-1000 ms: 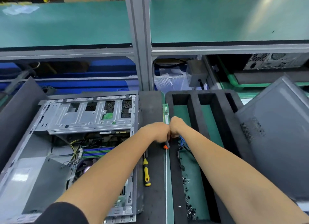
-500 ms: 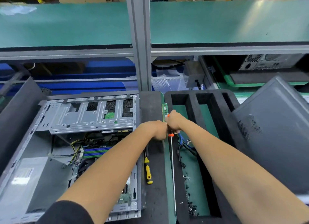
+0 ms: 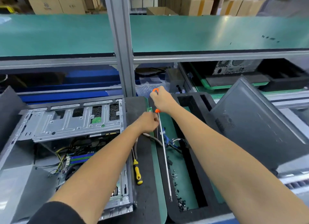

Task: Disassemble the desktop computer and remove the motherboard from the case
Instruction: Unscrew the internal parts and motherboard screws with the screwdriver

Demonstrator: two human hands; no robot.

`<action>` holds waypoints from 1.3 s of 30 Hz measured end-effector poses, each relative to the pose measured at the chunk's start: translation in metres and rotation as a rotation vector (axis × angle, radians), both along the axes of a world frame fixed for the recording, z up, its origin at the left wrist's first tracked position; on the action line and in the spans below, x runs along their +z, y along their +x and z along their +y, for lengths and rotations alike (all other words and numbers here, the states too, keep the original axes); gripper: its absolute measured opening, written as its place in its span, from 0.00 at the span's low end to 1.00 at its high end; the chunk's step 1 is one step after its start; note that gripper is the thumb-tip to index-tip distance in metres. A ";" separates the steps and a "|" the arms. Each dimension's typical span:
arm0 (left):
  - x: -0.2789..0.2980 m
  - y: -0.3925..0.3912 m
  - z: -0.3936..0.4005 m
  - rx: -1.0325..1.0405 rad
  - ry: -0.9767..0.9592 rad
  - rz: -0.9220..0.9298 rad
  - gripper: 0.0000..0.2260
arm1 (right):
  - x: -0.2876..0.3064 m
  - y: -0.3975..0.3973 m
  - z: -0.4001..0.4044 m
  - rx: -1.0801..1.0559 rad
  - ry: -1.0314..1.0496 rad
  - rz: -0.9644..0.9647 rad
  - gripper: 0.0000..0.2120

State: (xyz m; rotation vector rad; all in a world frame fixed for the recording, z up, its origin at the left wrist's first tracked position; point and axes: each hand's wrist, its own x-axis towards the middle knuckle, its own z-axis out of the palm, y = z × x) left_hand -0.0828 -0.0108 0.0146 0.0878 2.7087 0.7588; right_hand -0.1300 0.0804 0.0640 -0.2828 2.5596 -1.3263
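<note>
While the case waits open at left, the tool pickup is what moved:
change: right hand (image 3: 163,101) has lifted the long screwdriver (image 3: 164,154) since a second ago; then both fists sat together low on the foam with only an orange nub showing, now the orange handle is up near the post and the full steel shaft hangs down over the tray
right hand: fingers wrapped round the orange handle, orange showing above and below the fist
left hand (image 3: 148,122): has dropped away from the right, blurred, just beside the shaft near its top; cannot tell if it pinches anything or is loose
shaft tip: down near the loose black screws (image 3: 181,204) in the foam tray (image 3: 207,205), touching or not unclear
computer case (image 3: 18,140): lying on its side, panel off, drive cage (image 3: 71,121) in place
motherboard (image 3: 80,158): inside the case under the left forearm, RAM sticks and cables attached, not removed
yellow screwdriver (image 3: 138,172): lying on the foam strip between case and tray, untouched
side panel (image 3: 260,131): leaning at right
meaning: tool now in hand, probably heading to the board or cage screws; task looks early to middle, board removal not begun
</note>
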 end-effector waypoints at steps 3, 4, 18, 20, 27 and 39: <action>0.030 0.001 -0.007 0.173 0.282 0.084 0.12 | 0.017 0.007 -0.018 0.019 -0.027 0.108 0.11; 0.040 0.004 -0.011 0.187 0.328 0.105 0.14 | 0.024 0.009 -0.024 0.025 -0.043 0.137 0.10; 0.133 0.082 -0.149 0.267 0.416 0.423 0.17 | 0.127 0.090 -0.172 0.066 -0.298 0.452 0.18; 0.136 0.098 -0.181 0.267 0.381 0.429 0.18 | 0.131 0.105 -0.199 0.020 -0.346 0.487 0.18; 0.127 0.140 -0.272 0.191 0.295 0.393 0.11 | 0.133 0.139 -0.265 0.003 -0.383 0.599 0.13; 0.082 0.152 -0.327 -0.090 0.114 0.094 0.04 | 0.137 0.137 -0.293 0.130 -0.221 0.644 0.09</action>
